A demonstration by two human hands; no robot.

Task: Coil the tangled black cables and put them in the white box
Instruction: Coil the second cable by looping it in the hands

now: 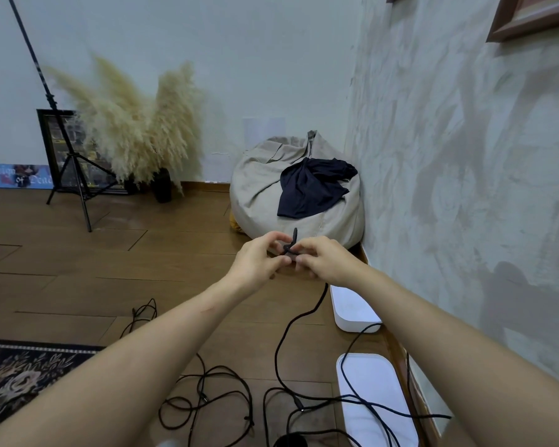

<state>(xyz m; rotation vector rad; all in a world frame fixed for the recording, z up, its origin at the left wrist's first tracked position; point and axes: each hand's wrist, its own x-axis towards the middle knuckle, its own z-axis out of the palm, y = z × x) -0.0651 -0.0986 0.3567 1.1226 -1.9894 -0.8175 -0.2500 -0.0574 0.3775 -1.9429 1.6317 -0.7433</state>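
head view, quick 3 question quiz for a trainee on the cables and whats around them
1. True or false: the left grip and the right grip both pinch the black cable above the floor.
2. What lies on the beanbag? A) a dark blue cloth B) a coiled cable C) a picture frame
3. Fill in: the white box stands on the floor against the ____.

Key: 1 true; 2 A; 3 wall
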